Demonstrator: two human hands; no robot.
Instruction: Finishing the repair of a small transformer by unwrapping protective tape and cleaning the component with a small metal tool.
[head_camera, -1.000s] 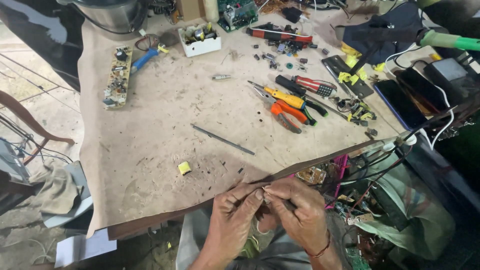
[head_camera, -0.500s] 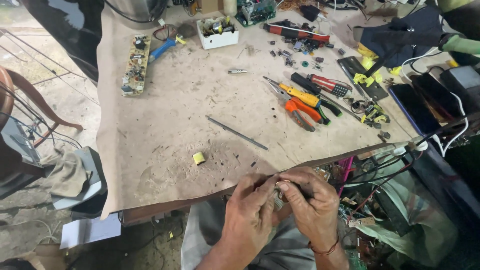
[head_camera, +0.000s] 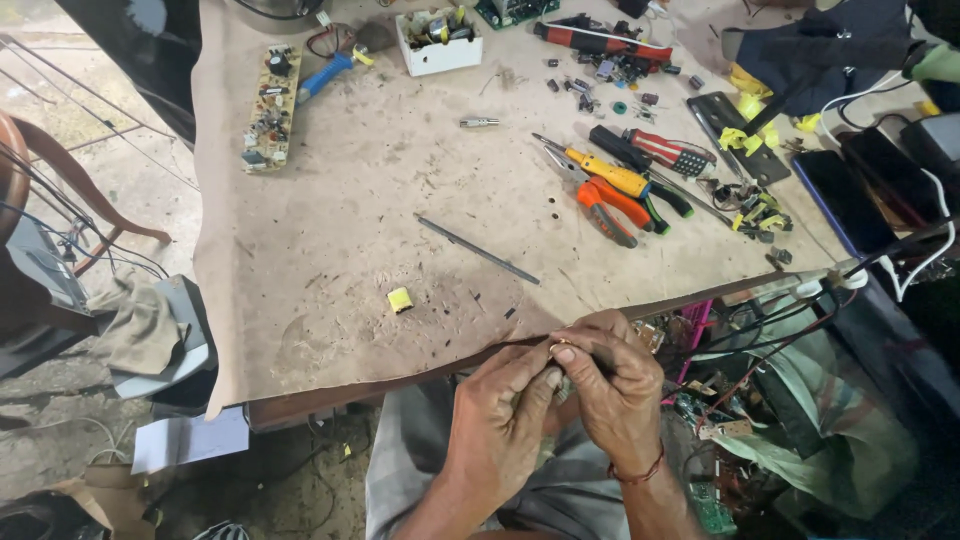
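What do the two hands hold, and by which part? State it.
Both hands, left hand and right hand, pinch one small grey part between their fingertips; what it is and where it is gripped cannot be told.

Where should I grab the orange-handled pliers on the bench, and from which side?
Take the orange-handled pliers by the two handles, which lie flat and point toward the near edge of the table. Come from above on the near side: there the paper is bare, while the yellow-handled screwdriver crowds the jaw end on the far side.
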